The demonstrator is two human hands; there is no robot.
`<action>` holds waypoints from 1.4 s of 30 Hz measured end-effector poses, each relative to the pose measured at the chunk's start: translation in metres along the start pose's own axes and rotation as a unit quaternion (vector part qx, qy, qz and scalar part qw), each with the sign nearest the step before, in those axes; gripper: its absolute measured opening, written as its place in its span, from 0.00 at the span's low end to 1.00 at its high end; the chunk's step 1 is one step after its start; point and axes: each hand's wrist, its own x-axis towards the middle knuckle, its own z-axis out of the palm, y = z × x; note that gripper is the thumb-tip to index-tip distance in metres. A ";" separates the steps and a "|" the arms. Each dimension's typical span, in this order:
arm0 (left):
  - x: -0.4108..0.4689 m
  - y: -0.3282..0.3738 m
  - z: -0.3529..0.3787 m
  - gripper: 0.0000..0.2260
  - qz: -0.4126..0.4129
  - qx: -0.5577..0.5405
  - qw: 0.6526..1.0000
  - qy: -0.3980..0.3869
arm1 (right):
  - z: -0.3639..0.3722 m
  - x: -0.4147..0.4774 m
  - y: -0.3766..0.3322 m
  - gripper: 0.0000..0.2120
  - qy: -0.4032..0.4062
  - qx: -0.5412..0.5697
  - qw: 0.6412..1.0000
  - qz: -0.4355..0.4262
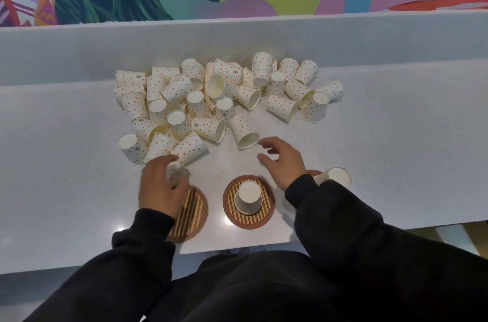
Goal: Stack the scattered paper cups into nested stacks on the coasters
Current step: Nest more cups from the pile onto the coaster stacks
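Several white paper cups with orange and grey dots lie scattered in a pile across the pale table. Three round striped wooden coasters sit near the front edge. An upside-down cup stands on the middle coaster. Another upside-down cup stands on the right coaster, mostly hidden by my right sleeve. My left hand grips a dotted cup just above the left coaster. With fingers spread and nothing in it, my right hand hovers beside a cup lying on its side.
The table's front edge runs just below the coasters. A raised grey ledge borders the far side behind the pile, under a colourful painted wall. Bare tabletop lies left and right of the pile.
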 end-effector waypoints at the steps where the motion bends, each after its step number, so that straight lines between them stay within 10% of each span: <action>1: 0.005 -0.009 -0.005 0.23 -0.040 0.012 0.999 0.022 | 0.002 0.010 -0.008 0.16 0.000 -0.023 0.999 -0.026; 8: 0.007 -0.040 -0.002 0.24 -0.141 0.036 0.989 -0.038 | 0.039 0.076 -0.034 0.29 -0.180 -0.303 0.936 -0.002; 16: -0.001 -0.029 -0.006 0.24 -0.106 -0.036 0.993 -0.041 | 0.052 0.090 -0.028 0.14 -0.125 -0.314 0.940 0.045; 25: -0.007 0.053 -0.022 0.32 0.015 -0.204 0.975 -0.086 | 0.008 0.053 -0.040 0.34 -0.031 0.066 0.993 0.095; 42: -0.031 0.068 0.043 0.32 0.172 -0.083 0.954 -0.231 | -0.020 -0.034 -0.009 0.43 0.019 0.286 0.957 0.056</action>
